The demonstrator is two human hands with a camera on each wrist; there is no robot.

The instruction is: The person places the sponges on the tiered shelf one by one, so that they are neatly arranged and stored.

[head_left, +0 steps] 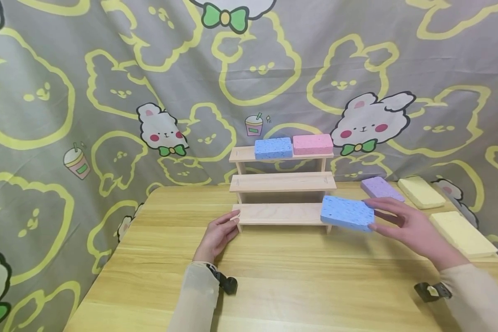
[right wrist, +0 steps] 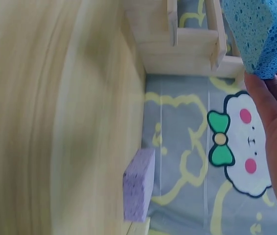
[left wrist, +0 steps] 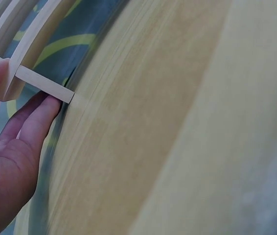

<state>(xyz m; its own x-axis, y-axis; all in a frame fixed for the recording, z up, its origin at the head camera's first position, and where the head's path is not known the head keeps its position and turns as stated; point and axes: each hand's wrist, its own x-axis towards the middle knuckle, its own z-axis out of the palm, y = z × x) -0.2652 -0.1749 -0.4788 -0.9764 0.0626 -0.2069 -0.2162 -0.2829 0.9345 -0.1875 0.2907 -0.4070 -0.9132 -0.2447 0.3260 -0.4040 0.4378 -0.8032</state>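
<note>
A blue sponge (head_left: pixel 347 213) is pinched by its right end between the thumb and fingers of my right hand (head_left: pixel 415 228). It is held at the right end of the bottom step of a three-tier wooden shelf (head_left: pixel 280 214). The right wrist view shows the same porous sponge (right wrist: pixel 256 34) at the upper right, fingertips on its edge. My left hand (head_left: pixel 217 235) grips the left end of the bottom step; in the left wrist view its fingers (left wrist: pixel 38 120) lie against the shelf's leg. Another blue sponge (head_left: pixel 273 148) and a pink sponge (head_left: pixel 313 144) sit side by side on the top step.
On the table (head_left: pixel 274 281), right of the shelf, lie a purple sponge (head_left: pixel 382 189) and two pale yellow sponges, one farther back (head_left: pixel 421 192) and one nearer (head_left: pixel 462 234). A patterned grey curtain (head_left: pixel 207 83) hangs close behind the shelf.
</note>
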